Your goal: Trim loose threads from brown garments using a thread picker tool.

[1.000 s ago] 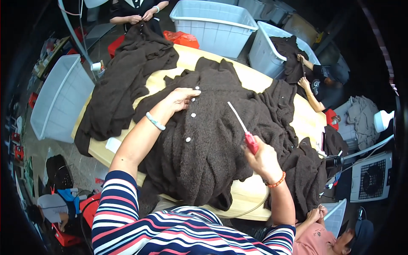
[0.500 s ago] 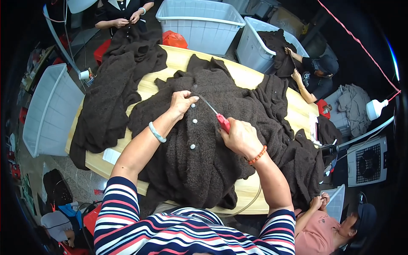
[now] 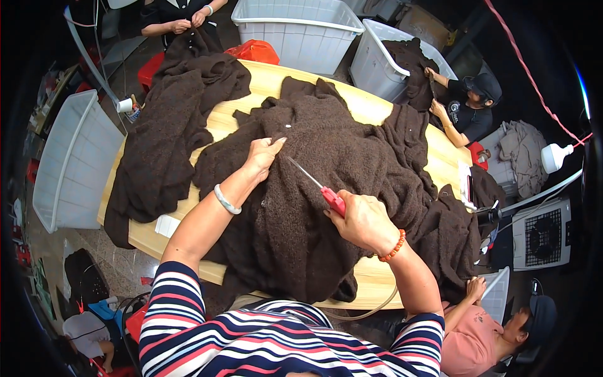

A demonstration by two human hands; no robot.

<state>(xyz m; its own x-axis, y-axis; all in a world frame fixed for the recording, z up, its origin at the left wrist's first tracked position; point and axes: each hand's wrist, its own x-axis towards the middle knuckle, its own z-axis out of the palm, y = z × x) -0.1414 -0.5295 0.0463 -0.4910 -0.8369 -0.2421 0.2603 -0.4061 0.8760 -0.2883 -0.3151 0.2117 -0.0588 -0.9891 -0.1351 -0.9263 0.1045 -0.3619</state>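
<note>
A dark brown knitted cardigan [image 3: 301,220] lies bunched on the table in front of me. At its upper part, my left hand [image 3: 264,154] pinches the knit between thumb and fingers. One small white button [image 3: 288,126] shows just above those fingertips. Red-handled scissors [image 3: 331,199] are in my right hand [image 3: 364,220], its fingers wrapped round the handle. Their thin metal blade slants up and left over the knit, with its tip a short way below and right of my left fingertips.
More brown knitwear [image 3: 163,138] covers the left of the pale wooden table [image 3: 264,78], and another pile [image 3: 446,245] its right. Large plastic bins [image 3: 295,38] stand beyond. Co-workers handle garments at the far left, far right and near right. A lamp bulb [image 3: 556,159] hangs at right.
The row of sparkling buttons down the cardigan's front has gone from sight as the knit was turned over. My left hand has shifted slightly left and down; the scissors have moved slightly down.
</note>
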